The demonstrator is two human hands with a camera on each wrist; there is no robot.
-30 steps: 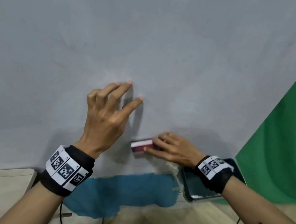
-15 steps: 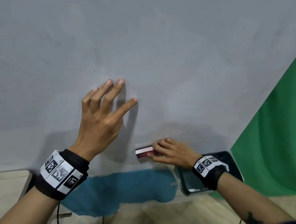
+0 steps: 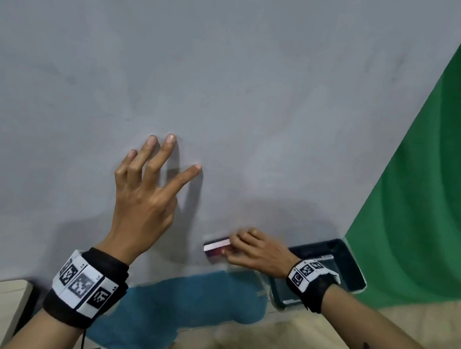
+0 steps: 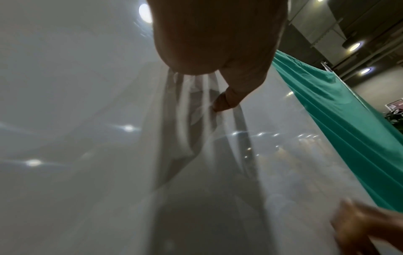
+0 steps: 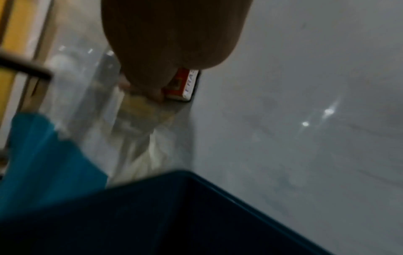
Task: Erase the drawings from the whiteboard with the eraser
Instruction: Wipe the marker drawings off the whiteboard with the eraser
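Note:
The whiteboard point(image 3: 239, 70) fills most of the head view, grey-white, with only faint smudges on it. My left hand point(image 3: 145, 188) is spread against it, fingertips point(image 3: 171, 138) touching the surface. Low on the board, near its bottom edge, my right hand point(image 3: 253, 252) grips the small red-and-white eraser point(image 3: 216, 247) and presses it flat on the board. The right wrist view shows the eraser point(image 5: 185, 84) under my fingers, its dark felt side against the whiteboard point(image 5: 305, 120). In the left wrist view my thumb point(image 4: 226, 101) touches the whiteboard point(image 4: 87, 120).
A dark blue tray point(image 3: 338, 267) hangs at the board's lower right corner, just behind my right wrist. A blue cloth point(image 3: 186, 309) lies below the board's bottom edge. A green curtain point(image 3: 446, 178) hangs to the right. Wooden floor shows below.
My right hand has slid the eraser slightly to the right along the board's bottom. My left hand's fingers have straightened and spread on the board. The head view has shifted a little.

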